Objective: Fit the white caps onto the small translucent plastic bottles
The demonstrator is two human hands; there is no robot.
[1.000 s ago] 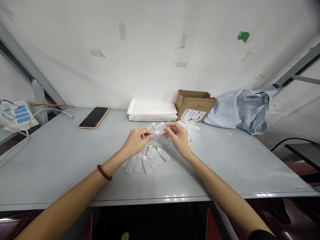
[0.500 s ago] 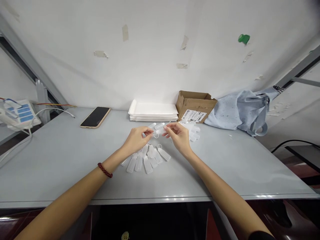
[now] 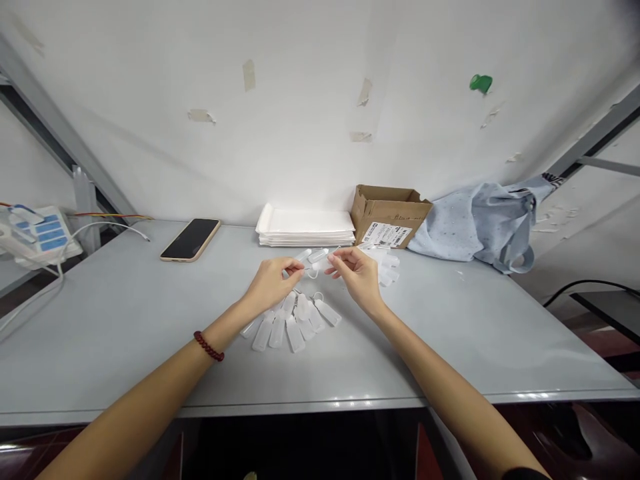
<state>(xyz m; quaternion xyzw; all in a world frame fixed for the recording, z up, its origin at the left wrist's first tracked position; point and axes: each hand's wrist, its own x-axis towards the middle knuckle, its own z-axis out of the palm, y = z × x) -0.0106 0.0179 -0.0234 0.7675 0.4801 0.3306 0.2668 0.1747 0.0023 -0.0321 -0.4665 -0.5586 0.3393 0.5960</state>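
Note:
My left hand [image 3: 274,280] is closed in a pinch, with the tip of something thin and wire-like showing at its fingertips; the rest is hidden. Just to the right, my right hand [image 3: 359,275] pinches a translucent white plastic tag [image 3: 321,264] with a small loop at its left end. Both hands are above the desk, fingertips a short gap apart. Several similar tags [image 3: 295,333] lie fanned out below them, some with white loops. More tags [image 3: 388,268] lie beside my right hand, and a few [image 3: 318,255] show behind the fingers.
A stack of white envelopes [image 3: 306,227] and an open cardboard box [image 3: 385,217] stand against the wall, with a pale blue cloth bag [image 3: 475,223] to their right. A phone [image 3: 191,239] lies at the left on the grey desk [image 3: 150,320], near a white cable [image 3: 107,219].
The view has shifted slightly. Both hands keep almost the same pose, and the tags on the desk lie as before.

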